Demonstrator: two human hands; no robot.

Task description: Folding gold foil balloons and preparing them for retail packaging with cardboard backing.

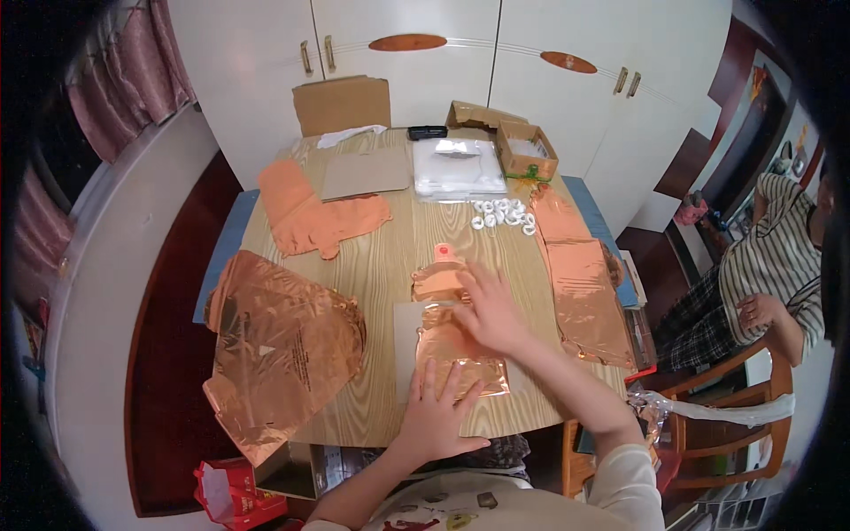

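A folded rose-gold foil balloon (pixel 452 341) lies flat in front of me, over a greyish card (pixel 405 336) whose left strip shows. Its narrower top part, with a small red dot, points away from me. My left hand (pixel 436 423) is spread, its fingertips on the foil's lower edge. Across the upper right of the same foil lies my right hand (pixel 496 311), fingers apart and holding nothing. More flat rose-gold foil balloons lie around: one far left (pixel 297 212), a large crinkled one near left (pixel 283 354), and a long pile at right (pixel 575 283).
Several white ribbon-like rings (pixel 503 213) sit near a stack of clear plastic bags (pixel 460 183). Behind are an open cardboard box (pixel 529 152), a black object (pixel 427 133) and a cardboard sheet (pixel 367 173). A person in a striped top (pixel 770 248) stands at right beside a wooden chair (pixel 770 380).
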